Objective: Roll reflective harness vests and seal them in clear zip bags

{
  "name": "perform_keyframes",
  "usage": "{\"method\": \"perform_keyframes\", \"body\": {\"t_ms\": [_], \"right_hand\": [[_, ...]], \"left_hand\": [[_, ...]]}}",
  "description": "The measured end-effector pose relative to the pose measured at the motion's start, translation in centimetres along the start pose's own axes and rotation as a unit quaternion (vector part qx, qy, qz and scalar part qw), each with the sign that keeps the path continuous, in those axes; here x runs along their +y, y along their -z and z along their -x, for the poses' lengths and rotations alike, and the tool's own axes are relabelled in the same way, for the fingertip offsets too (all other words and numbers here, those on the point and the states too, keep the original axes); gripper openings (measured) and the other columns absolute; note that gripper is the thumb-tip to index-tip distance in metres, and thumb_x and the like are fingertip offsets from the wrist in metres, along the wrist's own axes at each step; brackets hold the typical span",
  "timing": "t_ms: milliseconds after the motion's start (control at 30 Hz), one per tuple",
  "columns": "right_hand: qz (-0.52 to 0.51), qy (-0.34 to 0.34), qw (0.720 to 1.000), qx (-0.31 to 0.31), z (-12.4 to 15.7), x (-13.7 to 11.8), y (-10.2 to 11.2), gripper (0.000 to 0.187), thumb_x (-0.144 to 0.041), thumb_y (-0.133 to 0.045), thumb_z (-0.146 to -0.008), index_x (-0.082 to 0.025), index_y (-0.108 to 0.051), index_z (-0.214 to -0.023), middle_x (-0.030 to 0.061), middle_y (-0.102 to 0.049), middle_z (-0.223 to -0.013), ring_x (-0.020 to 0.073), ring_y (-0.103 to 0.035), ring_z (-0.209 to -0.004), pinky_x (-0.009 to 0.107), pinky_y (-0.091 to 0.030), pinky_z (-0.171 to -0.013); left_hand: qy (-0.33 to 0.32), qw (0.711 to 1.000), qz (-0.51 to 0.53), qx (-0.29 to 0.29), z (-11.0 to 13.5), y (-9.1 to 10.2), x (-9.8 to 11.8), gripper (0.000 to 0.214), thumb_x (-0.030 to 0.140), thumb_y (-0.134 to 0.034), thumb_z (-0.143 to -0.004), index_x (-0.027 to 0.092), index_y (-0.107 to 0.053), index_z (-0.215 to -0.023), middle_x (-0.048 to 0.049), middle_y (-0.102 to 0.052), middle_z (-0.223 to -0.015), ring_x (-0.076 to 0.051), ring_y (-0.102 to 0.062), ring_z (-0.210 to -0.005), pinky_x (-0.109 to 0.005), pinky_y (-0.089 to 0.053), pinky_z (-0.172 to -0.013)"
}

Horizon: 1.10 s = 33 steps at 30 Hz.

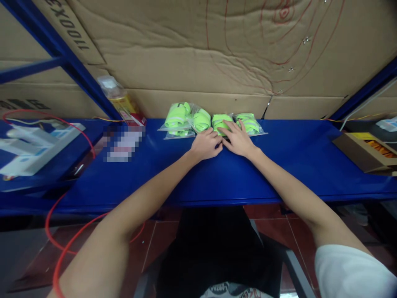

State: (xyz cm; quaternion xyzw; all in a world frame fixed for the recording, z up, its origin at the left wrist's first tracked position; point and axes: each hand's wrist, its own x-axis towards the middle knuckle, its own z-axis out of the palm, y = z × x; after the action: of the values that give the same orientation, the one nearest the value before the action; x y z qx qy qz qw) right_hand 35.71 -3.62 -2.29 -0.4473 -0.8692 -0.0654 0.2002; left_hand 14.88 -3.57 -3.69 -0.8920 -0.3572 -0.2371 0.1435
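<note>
Several clear plastic bags with folded neon-green fabric bands lie in a row at the back of the blue table. My left hand point(206, 144) has its fingers curled at the near edge of a bagged green bundle point(220, 121). Beside it, my right hand point(238, 138) lies palm down with fingers spread, their tips on that bundle. The thumbs and fingertips of the two hands nearly meet. Another bagged bundle point(250, 123) sits just past my right hand. To the left are a bagged bundle point(202, 120) and a larger bagged bundle point(178, 116).
A cardboard wall point(186, 70) stands behind the blue table point(294, 165). At left are a bottle with a yellow label point(122, 103), a power strip point(43, 151) and a red hose point(49, 223). An open cardboard box point(356, 153) with orange contents sits at right.
</note>
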Motion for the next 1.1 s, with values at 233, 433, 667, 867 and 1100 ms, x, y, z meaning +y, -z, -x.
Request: {"method": "perform_keyframes", "body": {"t_ms": [233, 433, 667, 867, 1100], "right_hand": [[-0.033, 0.014, 0.999, -0.006, 0.2, 2.2, 0.3, 0.072, -0.03, -0.066, -0.093, -0.014, -0.057, -0.163, 0.0223, -0.048, -0.175, 0.0414, -0.046, -0.162, 0.064, -0.03, -0.136], [-0.026, 0.014, 1.0, 0.012, 0.1, 2.6, 0.7, 0.057, -0.031, -0.076, -0.092, -0.016, -0.07, -0.147, 0.0233, -0.053, -0.17, 0.0437, -0.051, -0.156, 0.063, -0.034, -0.132], [-0.019, 0.076, 0.997, 0.002, -0.2, 2.0, 1.2, 0.024, -0.032, -0.065, -0.106, -0.022, -0.086, -0.111, 0.015, -0.074, -0.136, 0.0371, -0.062, -0.127, 0.057, -0.043, -0.112], [0.014, 0.075, 0.997, 0.015, -0.4, 1.7, 0.9, 0.024, -0.026, -0.064, -0.107, -0.022, -0.087, -0.104, 0.0145, -0.073, -0.12, 0.0335, -0.056, -0.112, 0.048, -0.04, -0.093], [0.007, 0.062, 0.998, -0.025, -0.4, 1.1, 1.7, 0.02, -0.024, -0.065, -0.106, -0.02, -0.084, -0.105, 0.0121, -0.073, -0.105, 0.0306, -0.059, -0.104, 0.043, -0.036, -0.09]], "left_hand": [[-0.014, 1.0, 0.004, -0.002, 0.0, -0.1, -1.6, 0.024, 0.03, -0.06, -0.11, 0.013, -0.075, -0.118, -0.0181, -0.075, -0.116, -0.034, -0.069, -0.112, -0.046, -0.053, -0.099], [-0.048, 0.999, 0.019, 0.004, 0.0, -1.1, -2.4, 0.035, 0.029, -0.048, -0.116, 0.014, -0.079, -0.116, -0.0132, -0.075, -0.106, -0.027, -0.072, -0.104, -0.04, -0.058, -0.097], [-0.037, 0.999, -0.019, -0.013, -0.1, -0.8, -1.8, 0.039, 0.024, -0.042, -0.117, 0.008, -0.078, -0.117, -0.0173, -0.075, -0.11, -0.029, -0.071, -0.108, -0.042, -0.059, -0.1], [-0.018, 0.998, -0.035, -0.041, -0.1, -0.5, -0.9, 0.035, 0.02, -0.045, -0.114, 0.009, -0.078, -0.118, -0.0177, -0.074, -0.112, -0.03, -0.069, -0.11, -0.044, -0.058, -0.101], [-0.02, 0.997, -0.07, -0.041, -0.1, 0.0, -0.5, 0.035, 0.022, -0.047, -0.114, 0.008, -0.079, -0.109, -0.0168, -0.075, -0.107, -0.031, -0.07, -0.109, -0.043, -0.058, -0.096]]}}
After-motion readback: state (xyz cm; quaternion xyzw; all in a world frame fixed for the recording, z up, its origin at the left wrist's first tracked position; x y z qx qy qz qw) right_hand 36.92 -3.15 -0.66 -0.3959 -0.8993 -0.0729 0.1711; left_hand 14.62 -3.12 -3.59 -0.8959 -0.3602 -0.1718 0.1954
